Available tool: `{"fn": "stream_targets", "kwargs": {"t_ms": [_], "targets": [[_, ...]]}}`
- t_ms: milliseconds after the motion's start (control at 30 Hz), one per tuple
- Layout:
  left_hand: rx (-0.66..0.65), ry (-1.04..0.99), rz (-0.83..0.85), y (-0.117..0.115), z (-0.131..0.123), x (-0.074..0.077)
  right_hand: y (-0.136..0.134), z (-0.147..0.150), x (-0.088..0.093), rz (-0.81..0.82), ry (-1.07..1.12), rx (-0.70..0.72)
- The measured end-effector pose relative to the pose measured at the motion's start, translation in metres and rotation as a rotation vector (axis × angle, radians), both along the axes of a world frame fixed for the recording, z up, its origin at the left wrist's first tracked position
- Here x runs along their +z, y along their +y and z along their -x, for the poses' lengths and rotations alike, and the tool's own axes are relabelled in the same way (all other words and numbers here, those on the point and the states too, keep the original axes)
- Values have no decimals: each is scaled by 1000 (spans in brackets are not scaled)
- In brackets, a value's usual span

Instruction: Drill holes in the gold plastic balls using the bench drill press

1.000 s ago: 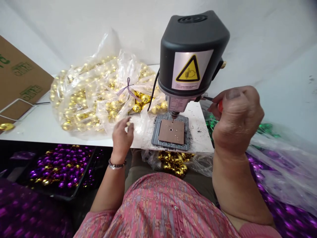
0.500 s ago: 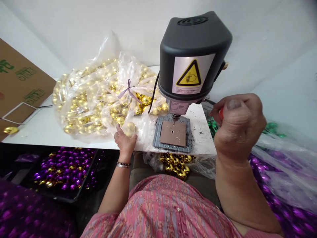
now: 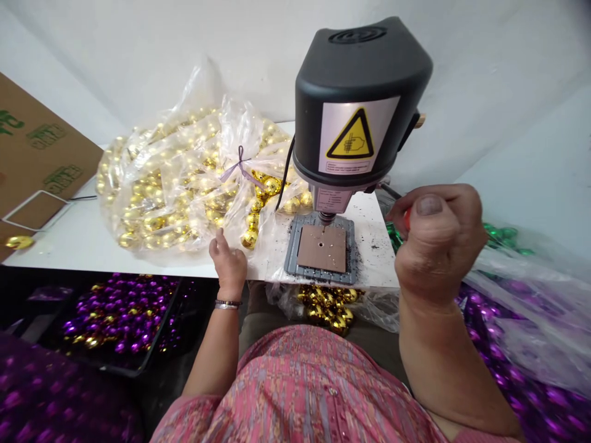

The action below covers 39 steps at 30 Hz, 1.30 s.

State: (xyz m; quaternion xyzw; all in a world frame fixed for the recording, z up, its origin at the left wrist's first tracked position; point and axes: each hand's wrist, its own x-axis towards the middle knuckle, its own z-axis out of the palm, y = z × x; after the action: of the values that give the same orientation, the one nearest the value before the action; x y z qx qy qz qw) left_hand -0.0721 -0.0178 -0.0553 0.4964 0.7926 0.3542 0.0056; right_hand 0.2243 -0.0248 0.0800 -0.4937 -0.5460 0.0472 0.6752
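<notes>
right hand [image 3: 438, 246] grips lever [image 3: 407, 216] (red knob); left hand [image 3: 229, 264] near gold ball [image 3: 249, 239].

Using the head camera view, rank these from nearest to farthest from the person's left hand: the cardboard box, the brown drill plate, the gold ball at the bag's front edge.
1. The gold ball, just to the right of the left hand.
2. The brown drill plate, farther right, under the drill.
3. The cardboard box, far off at the left edge.

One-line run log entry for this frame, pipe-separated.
left hand: at bag of gold balls, grip unclear | right hand: fist on red lever handle | drill press: brown plate under bit
</notes>
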Motion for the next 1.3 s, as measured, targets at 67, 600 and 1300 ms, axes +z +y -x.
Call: {"fn": "stream_targets", "kwargs": {"t_ms": [67,600,1300], "targets": [[-41,145,-25,-3,-2,2,0,0,-1,-15,-8,-1],[-240,29,345,22,-5,15,-1,-3,-9,-34,-21,61],[-693,-1411,351,-8,-76,33,-4,-1,-7,-59,-65,117]]}}
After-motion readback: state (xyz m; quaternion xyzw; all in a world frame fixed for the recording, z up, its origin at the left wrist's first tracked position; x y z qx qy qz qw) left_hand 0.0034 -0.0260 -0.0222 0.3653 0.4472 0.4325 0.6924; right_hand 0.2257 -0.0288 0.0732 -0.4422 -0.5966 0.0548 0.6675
